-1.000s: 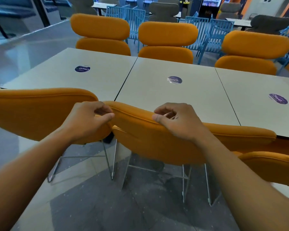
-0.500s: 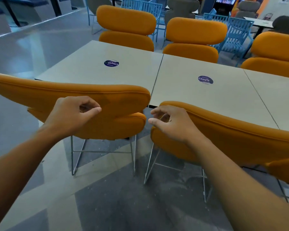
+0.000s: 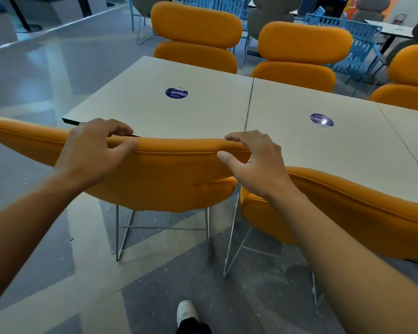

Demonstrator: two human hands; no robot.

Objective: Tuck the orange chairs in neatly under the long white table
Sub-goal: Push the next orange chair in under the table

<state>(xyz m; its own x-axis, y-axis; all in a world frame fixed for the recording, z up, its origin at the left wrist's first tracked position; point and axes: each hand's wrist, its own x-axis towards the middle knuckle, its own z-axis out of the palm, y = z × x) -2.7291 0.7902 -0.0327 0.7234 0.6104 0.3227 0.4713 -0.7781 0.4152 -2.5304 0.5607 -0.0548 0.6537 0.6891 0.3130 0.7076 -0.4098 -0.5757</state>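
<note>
- My left hand [image 3: 94,153] grips the top edge of the padded orange chair with thin metal legs [image 3: 174,179]. The fingers curl over the far side of the backrest and the thumb lies on the near face.
- My right hand [image 3: 258,165] hooks its fingers over the same edge at the backrest's right end. The thumb reaches toward the near face, but I cannot tell whether it presses.
- This chair stands on the near side of the long white table [image 3: 203,114], at its left end, with its back toward me. From where I look, the top of the backrest overlaps the table's near edge. The seat is hidden, so I cannot tell how far under it sits.
- A second orange padded chair [image 3: 360,208] stands just beside it on the right, their backrests nearly meeting below my right wrist.
- Across the table stand the far-left orange chair [image 3: 196,37], the far-middle orange chair [image 3: 302,51] and the far-right orange chair [image 3: 410,75].
- A round dark-blue sticker [image 3: 176,93] lies on the left tabletop panel, and a second round sticker [image 3: 321,120] on the next panel.
- My white shoe [image 3: 187,312] is on the grey floor behind the chair.
</note>
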